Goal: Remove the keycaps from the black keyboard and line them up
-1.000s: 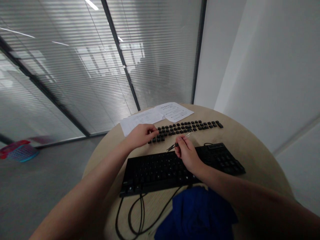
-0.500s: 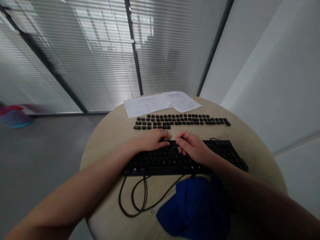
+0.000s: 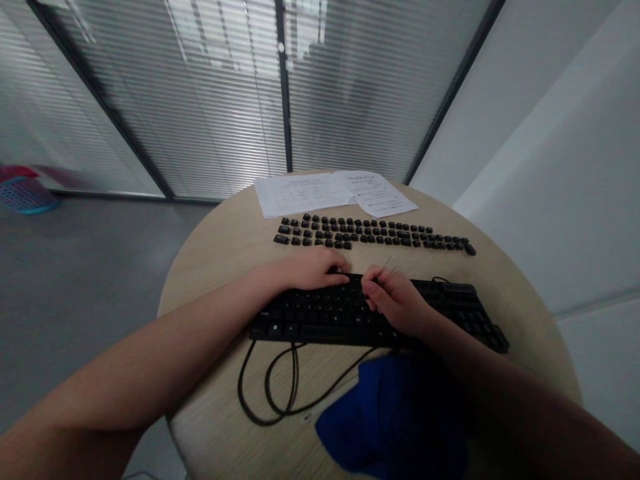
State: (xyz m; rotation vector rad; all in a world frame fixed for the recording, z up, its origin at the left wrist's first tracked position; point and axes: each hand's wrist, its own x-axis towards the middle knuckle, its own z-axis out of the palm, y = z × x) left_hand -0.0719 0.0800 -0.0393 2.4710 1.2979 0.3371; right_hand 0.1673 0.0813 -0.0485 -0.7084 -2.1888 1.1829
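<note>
A black keyboard [image 3: 325, 333] lies on the round table, its lower edge towards me. My left hand [image 3: 315, 268] holds its far edge left of the middle, thumb on the keys and fingers bent over beyond the edge. Over the middle keys, my right hand [image 3: 395, 300] is closed on a thin wire keycap puller [image 3: 388, 263]; its fine metal wires stick out above the fingers, and the rest is hidden in the hand. Beyond the keyboard, several loose black keycaps [image 3: 283, 239] lie in rows.
White printed papers [image 3: 300, 195] lie at the far side of the wooden table [image 3: 210, 267]. A black cable [image 3: 240, 387] loops in front of the keyboard, beside blue cloth [image 3: 370, 407]. A plastic basket [image 3: 27, 193] stands on the floor at left, and blinds [image 3: 210, 120] cover the glass ahead.
The view has shifted a little, so the table things appear further right. My right hand has turned slightly; the dark tool end seen over the keys earlier is now hidden.
</note>
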